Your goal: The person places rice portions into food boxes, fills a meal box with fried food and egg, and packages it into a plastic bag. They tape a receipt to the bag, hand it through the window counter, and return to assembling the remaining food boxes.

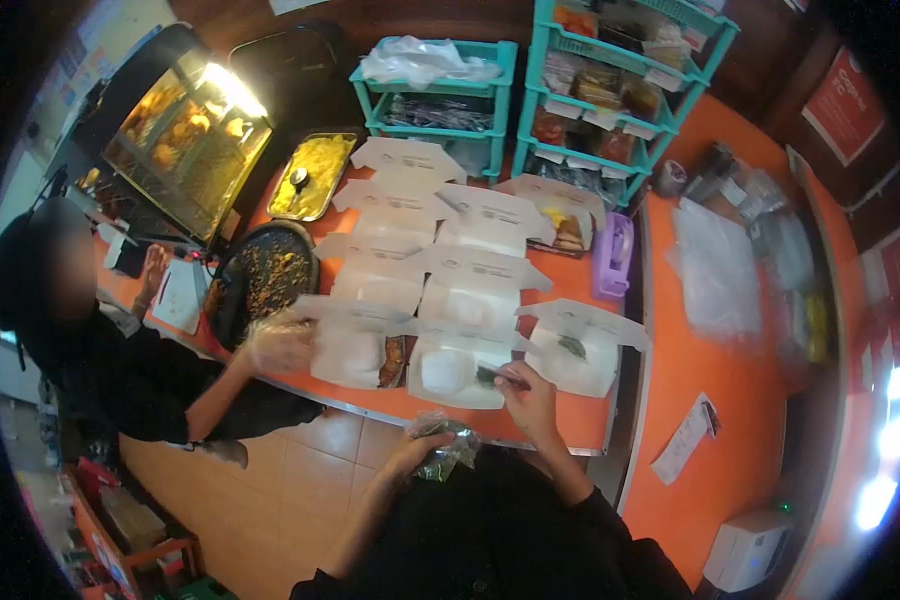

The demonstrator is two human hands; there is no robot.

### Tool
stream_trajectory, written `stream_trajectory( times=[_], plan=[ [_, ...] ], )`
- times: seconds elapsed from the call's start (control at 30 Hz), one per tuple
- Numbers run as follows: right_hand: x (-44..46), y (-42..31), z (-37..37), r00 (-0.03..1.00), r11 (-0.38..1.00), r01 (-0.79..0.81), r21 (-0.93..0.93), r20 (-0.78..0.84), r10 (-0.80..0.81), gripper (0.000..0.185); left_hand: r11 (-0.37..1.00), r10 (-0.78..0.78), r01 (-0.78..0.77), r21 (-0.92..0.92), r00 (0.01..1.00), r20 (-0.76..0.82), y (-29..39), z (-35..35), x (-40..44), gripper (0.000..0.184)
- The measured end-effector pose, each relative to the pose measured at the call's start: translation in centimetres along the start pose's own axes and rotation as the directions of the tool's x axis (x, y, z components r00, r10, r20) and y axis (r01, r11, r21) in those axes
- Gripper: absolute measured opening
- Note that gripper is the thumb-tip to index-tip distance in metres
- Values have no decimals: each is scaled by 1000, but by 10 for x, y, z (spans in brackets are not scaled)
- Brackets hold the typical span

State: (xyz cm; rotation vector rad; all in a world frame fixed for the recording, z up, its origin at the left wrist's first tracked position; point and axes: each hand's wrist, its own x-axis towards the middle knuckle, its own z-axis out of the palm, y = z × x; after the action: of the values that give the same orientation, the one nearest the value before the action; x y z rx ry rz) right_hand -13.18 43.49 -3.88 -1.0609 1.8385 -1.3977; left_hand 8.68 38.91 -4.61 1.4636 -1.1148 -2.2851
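Observation:
My left hand (420, 452) is closed around a clear plastic bag (448, 450) with dark green leafy bits in it, just off the table's front edge. My right hand (532, 403) grips a slim, pale utensil (507, 374), perhaps tongs. Its tip is over the right side of an open white box (458, 398), beside some dark green leaf (486, 374). A white mound of rice (442, 373) sits in that box's left part. To the right, another open box (570, 375) holds a dark green piece (572, 346).
Several more open boxes cover the orange table (390, 402). A co-worker's gloved hand (280, 345) is by a box with brown food (393, 358). Behind are a pan (262, 275), a yellow-food tray (308, 185) and a purple tape dispenser (612, 255).

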Motion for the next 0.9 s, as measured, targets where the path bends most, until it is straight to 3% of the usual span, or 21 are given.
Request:
stream_trajectory(
  times=[0.1,0.13,0.17,0.23,0.3,0.37,0.43,0.53,0.63,0.77,0.83,0.9],
  plan=[
    [19,4,30,990,983,130,-128,-40,-136,14,994,100,-99,44,994,-39,-9,-18,12,35],
    [31,0,40,886,850,450,-274,19,-463,19,979,162,-170,109,984,78,-3,-26,18,34],
    [40,0,49,677,594,706,-386,122,-726,25,979,170,-177,103,983,69,-1,-29,24,34],
    [47,33,71,673,587,731,-348,222,-706,35,943,302,-305,134,952,40,0,-36,33,30],
    [52,51,81,779,626,627,-464,379,-499,35,882,406,-411,230,911,72,12,-43,39,32],
    [50,60,91,808,683,584,-439,396,-437,43,929,250,-244,278,968,17,20,-43,33,43],
    [38,28,88,889,720,435,-540,384,-250,60,899,278,-291,327,957,89,-3,-60,49,50],
    [35,32,88,883,668,457,-587,390,-261,67,891,361,-382,244,924,130,-18,-67,59,58],
    [35,38,79,888,694,404,-596,438,-141,70,937,277,-286,202,958,73,-24,-69,61,66],
    [29,47,72,884,721,410,-559,439,-162,71,954,263,-264,140,964,29,-30,-67,62,70],
    [25,47,70,881,607,464,-645,407,-241,71,955,260,-258,143,965,4,-27,-64,60,71],
    [25,42,66,885,605,456,-652,405,-230,71,966,216,-215,141,976,9,-24,-63,58,65]
  ],
)
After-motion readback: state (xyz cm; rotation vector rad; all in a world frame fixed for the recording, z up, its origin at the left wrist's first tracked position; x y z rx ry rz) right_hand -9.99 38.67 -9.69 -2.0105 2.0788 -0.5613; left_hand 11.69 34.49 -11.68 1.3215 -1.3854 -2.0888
